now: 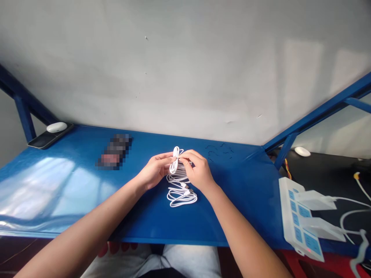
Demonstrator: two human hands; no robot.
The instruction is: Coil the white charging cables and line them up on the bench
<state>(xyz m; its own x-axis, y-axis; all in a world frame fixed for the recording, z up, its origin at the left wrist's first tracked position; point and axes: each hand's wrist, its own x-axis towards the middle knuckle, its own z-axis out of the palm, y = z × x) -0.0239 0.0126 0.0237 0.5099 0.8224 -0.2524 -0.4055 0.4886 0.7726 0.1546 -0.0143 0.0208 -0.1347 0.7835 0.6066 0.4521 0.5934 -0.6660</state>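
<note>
hands: left hand point(153, 170) and right hand point(199, 170) both pinch the top loop of the white cable point(179, 179), fingertips nearly meeting
where it is: mid tabletop point(246, 200); top loop lifted, lower coils and plugs lying on the surface
tip: imo a light pinch, even loops, no sharp kink near the plugs
feel: thin, round, smooth cord, pretty floppy; tabletop is glossy blue, looks slick
nearby: white power strip point(301, 216) with blue sockets, well apart on the right
</note>
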